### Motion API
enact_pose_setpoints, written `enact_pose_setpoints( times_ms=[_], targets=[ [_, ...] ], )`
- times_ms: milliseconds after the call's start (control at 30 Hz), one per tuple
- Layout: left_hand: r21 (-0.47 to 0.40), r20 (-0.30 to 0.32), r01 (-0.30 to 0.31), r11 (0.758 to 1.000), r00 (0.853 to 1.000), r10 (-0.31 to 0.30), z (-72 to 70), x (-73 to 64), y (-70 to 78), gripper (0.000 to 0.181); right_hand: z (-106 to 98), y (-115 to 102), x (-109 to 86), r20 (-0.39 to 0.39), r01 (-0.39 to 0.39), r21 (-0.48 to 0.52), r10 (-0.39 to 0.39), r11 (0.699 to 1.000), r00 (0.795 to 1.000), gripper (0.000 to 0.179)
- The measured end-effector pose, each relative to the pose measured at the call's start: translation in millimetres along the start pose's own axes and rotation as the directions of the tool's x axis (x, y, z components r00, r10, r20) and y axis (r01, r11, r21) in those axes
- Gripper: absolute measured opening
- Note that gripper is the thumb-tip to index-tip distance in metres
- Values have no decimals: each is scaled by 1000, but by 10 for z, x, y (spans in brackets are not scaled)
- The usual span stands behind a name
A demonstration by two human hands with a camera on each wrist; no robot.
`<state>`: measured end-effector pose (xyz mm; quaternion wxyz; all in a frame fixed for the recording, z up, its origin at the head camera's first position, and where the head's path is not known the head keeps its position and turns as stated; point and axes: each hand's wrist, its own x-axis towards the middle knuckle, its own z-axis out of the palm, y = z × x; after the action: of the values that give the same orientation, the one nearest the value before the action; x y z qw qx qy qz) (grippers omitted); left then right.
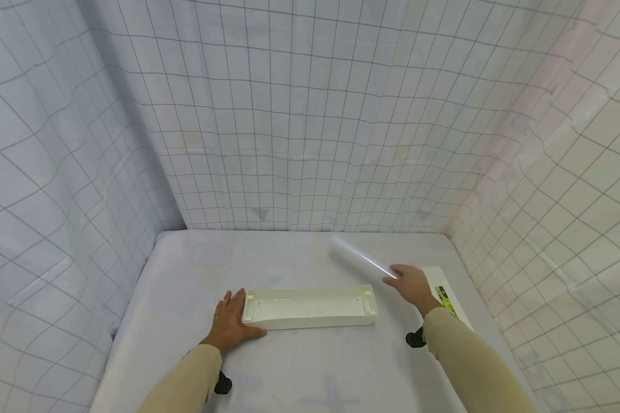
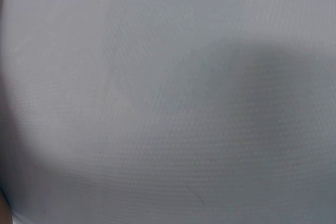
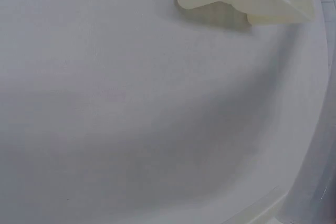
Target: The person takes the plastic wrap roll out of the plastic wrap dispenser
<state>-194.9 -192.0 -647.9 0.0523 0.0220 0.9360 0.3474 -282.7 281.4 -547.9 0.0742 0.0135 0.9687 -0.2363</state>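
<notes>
A long, shallow cream plastic box [image 1: 310, 322] lies open side up on the table. My left hand [image 1: 229, 324] rests at its left end with fingers spread, the thumb along the near side and the fingertips by the far corner. To the right, my right hand [image 1: 410, 287] grips the near end of a clear roll of cling film [image 1: 359, 256], which slants away toward the back of the table. One end of the box also shows at the top of the right wrist view, with the roll [image 3: 315, 182] at the right edge. The left wrist view holds mostly tablecloth.
A white lid [image 1: 434, 276] with a green and yellow label [image 1: 445, 299] lies at the right, partly hidden under my right forearm. White cloth covers the table [image 1: 289, 373]. Grid-patterned sheets [image 1: 310, 143] stand at the back and both sides.
</notes>
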Motion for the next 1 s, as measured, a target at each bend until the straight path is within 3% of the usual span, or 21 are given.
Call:
enact_pose_setpoints(
  times_ms=[267, 567, 1000],
  targets=[
    [12, -15, 5, 1000, 1000, -5, 4, -7, 24, 126, 8, 157, -28, -55, 19, -25, -21, 999, 998, 61],
    [25, 5, 23, 999, 1000, -23, -12, 14, 25, 126, 49, 248, -141, -121, -10, 19, 12, 1000, 993, 56],
    [14, 3, 12, 1000, 1000, -12, 6, 19, 8, 126, 185, 400, -178, -143, -155, 45, 160, 987, 977, 60]
  ],
)
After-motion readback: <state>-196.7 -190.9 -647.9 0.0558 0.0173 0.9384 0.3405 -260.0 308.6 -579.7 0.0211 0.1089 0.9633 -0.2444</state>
